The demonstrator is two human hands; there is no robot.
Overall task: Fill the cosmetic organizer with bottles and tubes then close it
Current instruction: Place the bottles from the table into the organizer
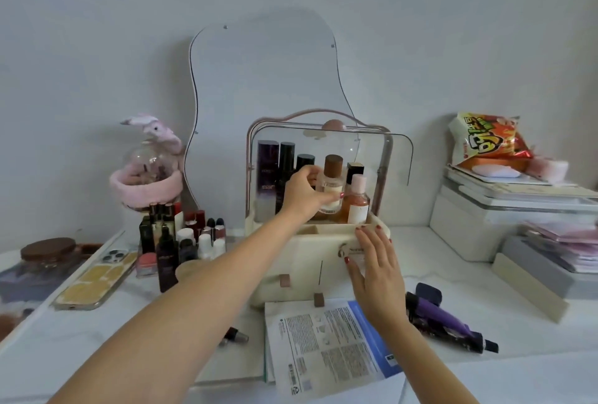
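The cream cosmetic organizer [304,261] stands mid-table with its clear lid [398,157] swung open. Inside stand tall dark bottles [268,173], a pink-capped orange bottle [356,203] and a clear bottle with a brown cap [331,186]. My left hand [305,193] reaches into the organizer and grips the clear brown-capped bottle. With straight fingers, my right hand [375,271] rests flat against the organizer's front right. Purple tubes [443,316] lie to the right of the organizer.
A cluster of small bottles and lipsticks [184,238] stands left of the organizer, beside a phone [97,277] and a jar [48,251]. Sheet-mask packets [326,342] lie in front. A wavy mirror [265,73] leans behind. Boxes and a snack bag [485,141] are stacked at right.
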